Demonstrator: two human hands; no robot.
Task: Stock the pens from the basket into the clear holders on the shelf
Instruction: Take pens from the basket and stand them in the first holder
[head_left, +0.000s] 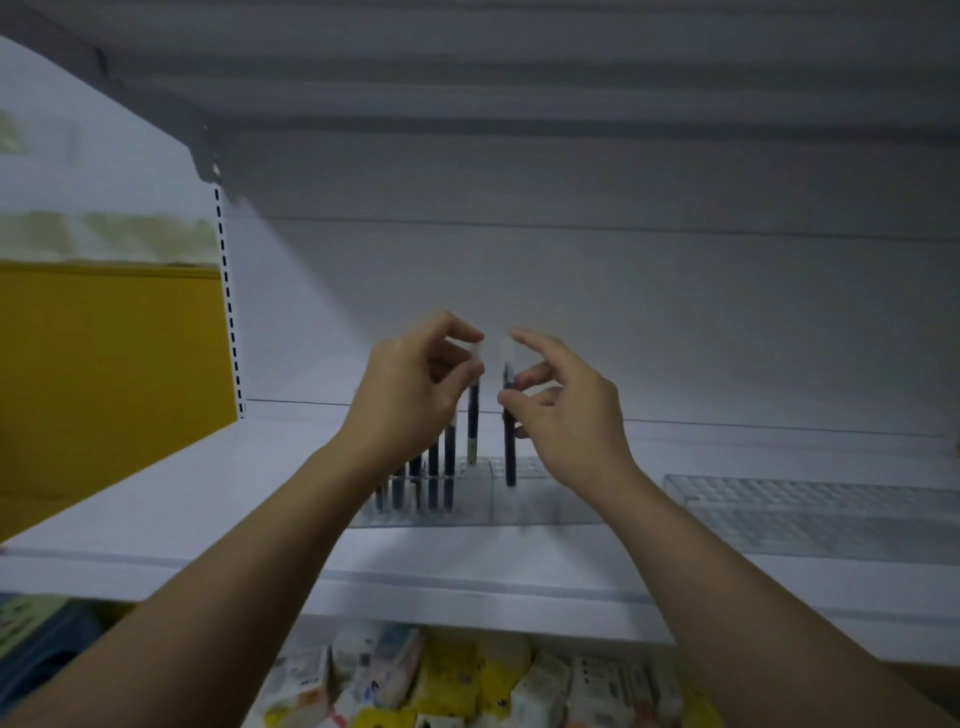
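I have the left hand (410, 395) pinching a dark pen (473, 415) near its white cap, thumb and fingertips curled round it, the barrel hanging upright below the grip. Just to the right of that grip, the right hand (566, 415) pinches a second dark pen (509, 452) the same way, also upright; the two caps are close together but apart.

Under both grips is a clear slotted holder (519, 499) on the white shelf (208, 493). The second pen's lower end reaches down into it. The first pen's tip is at the holder's top edge, and I cannot tell whether it is in a slot.

Below and left of the left grip, a row of dark pens (434, 478) stands in the holder. Well to the right of the right grip lies another clear holder (810, 504). Under the shelf, beneath both forearms, are blurred packets (447, 675).
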